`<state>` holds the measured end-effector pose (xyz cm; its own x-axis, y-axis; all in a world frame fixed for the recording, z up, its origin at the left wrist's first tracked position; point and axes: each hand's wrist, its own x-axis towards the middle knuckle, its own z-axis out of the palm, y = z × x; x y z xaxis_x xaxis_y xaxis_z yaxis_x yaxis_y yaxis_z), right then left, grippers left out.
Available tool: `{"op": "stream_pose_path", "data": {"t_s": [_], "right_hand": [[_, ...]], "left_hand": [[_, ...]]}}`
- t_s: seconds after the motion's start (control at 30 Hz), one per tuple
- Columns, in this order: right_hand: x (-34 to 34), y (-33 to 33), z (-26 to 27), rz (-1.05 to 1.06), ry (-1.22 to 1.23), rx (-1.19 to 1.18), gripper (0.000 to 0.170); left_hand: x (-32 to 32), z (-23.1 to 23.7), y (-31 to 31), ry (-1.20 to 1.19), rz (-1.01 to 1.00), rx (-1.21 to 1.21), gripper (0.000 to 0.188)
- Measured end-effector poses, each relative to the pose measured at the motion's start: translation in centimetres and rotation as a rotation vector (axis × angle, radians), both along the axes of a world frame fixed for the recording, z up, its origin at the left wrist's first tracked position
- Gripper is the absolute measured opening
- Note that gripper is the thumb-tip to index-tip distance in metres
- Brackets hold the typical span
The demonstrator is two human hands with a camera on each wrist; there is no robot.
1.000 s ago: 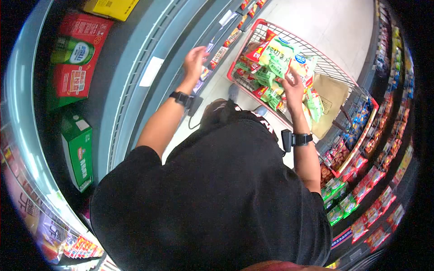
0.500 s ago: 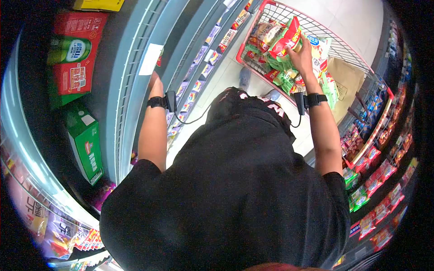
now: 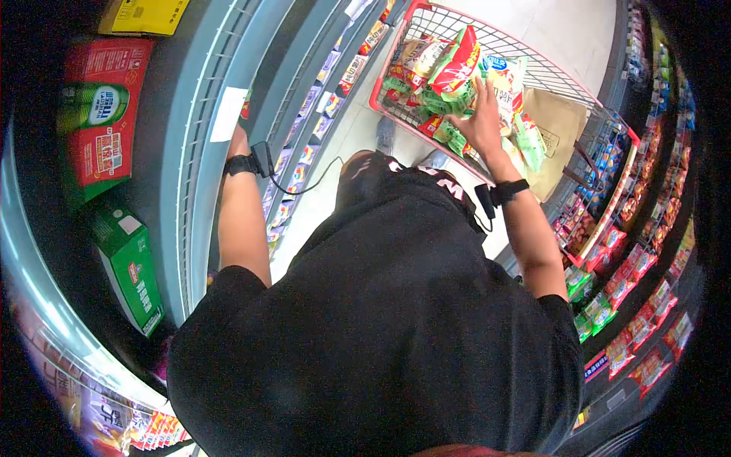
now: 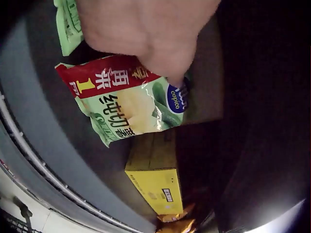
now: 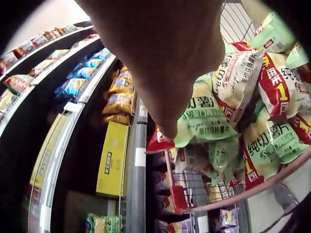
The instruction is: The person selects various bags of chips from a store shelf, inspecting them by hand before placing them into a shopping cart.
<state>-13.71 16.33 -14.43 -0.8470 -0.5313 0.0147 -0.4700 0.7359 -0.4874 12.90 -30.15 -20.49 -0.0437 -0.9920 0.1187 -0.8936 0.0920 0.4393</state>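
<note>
In the left wrist view, my left hand (image 4: 141,29) is over a green bag of potato chips (image 4: 121,99) with a red band, on the shelf. Its fingers bend over the bag's upper edge and grip it; the fingertips are hidden. A second green bag (image 4: 70,24) lies beside it. The head view shows little of that hand past the shelf edge. My right hand (image 3: 483,128) is over the shopping cart (image 3: 378,84), thumb and fingers spread at a red-and-green chip bag (image 3: 457,72). In the right wrist view its thumb meets that bag's red corner (image 5: 160,141).
More chip bags (image 3: 502,80) and a brown paper bag (image 3: 552,141) fill the cart. Shelf rails (image 3: 205,145) run along the left, with a red beer carton (image 3: 114,114) and a green box (image 3: 133,266). Snack shelves (image 3: 640,297) line the right side.
A second ago the left hand was in the aisle; it has since gone left into the shelf. The right hand lifted a chip bag upright, and its fingers now spread beside that bag.
</note>
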Motion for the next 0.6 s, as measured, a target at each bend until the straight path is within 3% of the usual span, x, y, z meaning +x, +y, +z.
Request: {"op": "stream_pose_path", "data": {"t_s": [0.17,0.27,0.33,0.4,0.43,0.53,0.6], "right_hand": [[-0.3,-1.7,-2.1,0.053,0.11,0.102,0.1],[-2.6,-1.5,-1.9,0.061,0.158,0.004,0.082],[-4.3,-0.6,-1.7,0.072,0.241,-0.078,0.065],[-5.6,0.7,-0.6,0.044,0.266,-0.124,0.059],[-6.2,0.9,0.5,0.034,0.28,-0.15,0.057],[-5.8,2.0,2.2,0.144,0.068,-0.315,0.048],[-4.7,3.1,2.7,0.255,-0.088,-0.362,0.043]], "left_hand": [[-0.6,0.5,1.6,0.085,-0.037,-0.027,0.039],[-1.1,2.6,4.1,0.277,-0.116,-0.064,0.039],[-3.0,8.7,9.4,0.472,-0.213,-0.096,0.031],[-1.7,5.7,9.6,0.614,-0.294,-0.141,0.026],[-1.6,7.7,11.6,0.665,-0.388,0.128,0.036],[-3.3,10.9,18.0,0.733,-0.503,-0.126,0.04],[-4.3,12.9,22.3,0.915,-0.532,-0.04,0.038]]}}
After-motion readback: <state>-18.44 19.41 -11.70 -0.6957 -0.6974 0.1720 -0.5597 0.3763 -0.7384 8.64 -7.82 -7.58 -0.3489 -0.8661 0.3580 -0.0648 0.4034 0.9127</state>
